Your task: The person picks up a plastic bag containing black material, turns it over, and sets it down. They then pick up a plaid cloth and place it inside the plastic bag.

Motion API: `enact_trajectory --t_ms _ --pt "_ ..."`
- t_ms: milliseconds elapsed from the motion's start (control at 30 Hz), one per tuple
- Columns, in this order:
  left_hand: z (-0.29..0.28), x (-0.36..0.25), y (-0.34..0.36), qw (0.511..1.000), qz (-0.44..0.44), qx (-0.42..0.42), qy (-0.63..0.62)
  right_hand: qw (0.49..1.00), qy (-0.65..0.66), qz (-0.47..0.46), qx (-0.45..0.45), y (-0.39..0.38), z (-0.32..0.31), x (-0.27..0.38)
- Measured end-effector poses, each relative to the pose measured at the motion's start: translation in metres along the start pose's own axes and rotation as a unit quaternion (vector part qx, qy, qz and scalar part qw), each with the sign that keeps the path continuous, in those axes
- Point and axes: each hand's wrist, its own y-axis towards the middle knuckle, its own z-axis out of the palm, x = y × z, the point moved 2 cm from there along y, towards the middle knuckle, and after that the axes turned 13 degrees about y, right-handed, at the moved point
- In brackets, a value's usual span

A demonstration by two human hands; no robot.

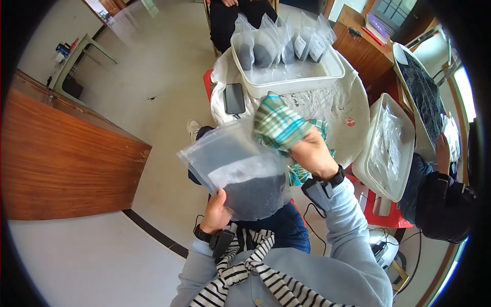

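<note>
One clear, dark-filled bag (pixel 251 190) sits at mid-frame, gripped by my left hand (pixel 217 212) at its lower left, so I'd brace it there and wipe lightly with my right hand (pixel 308 149), whose grip I can't tell beneath the plaid cloth (pixel 277 121).

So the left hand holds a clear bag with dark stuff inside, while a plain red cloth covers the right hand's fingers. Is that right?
Not quite: the head view shows the cloth over the right hand is green-and-blue plaid. The left hand does hold the clear bag.
</note>
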Motion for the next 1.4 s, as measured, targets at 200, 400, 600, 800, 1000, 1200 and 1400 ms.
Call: enact_trajectory --t_ms 200,400,600,800,1000,1200,1400 --pt "-0.002 -0.002 0.000 0.996 -0.031 0.056 0.058 0.982 -0.137 -0.069 -0.108 0.002 -0.010 -0.003" --pt "0.007 -0.001 0.012 0.987 -0.052 0.077 0.131 0.942 -0.041 -0.121 -0.309 -0.007 -0.072 0.011" --pt "0.012 -0.005 0.010 0.996 -0.030 0.065 0.057 0.948 0.037 -0.165 -0.271 -0.031 -0.101 0.039" --pt "0.010 -0.003 0.008 0.996 -0.032 0.065 0.044 0.960 -0.046 -0.087 -0.262 -0.041 -0.115 0.062" --pt "0.011 -0.003 0.006 0.997 -0.032 0.058 0.047 0.801 -0.550 0.143 -0.187 -0.036 -0.117 0.088" --pt "0.015 -0.007 0.006 0.995 -0.035 0.069 0.065 0.975 -0.151 -0.113 -0.120 -0.052 -0.061 0.086" --pt "0.007 -0.010 -0.001 0.993 -0.023 0.077 0.091 0.907 -0.362 -0.028 -0.213 -0.035 -0.103 0.027"
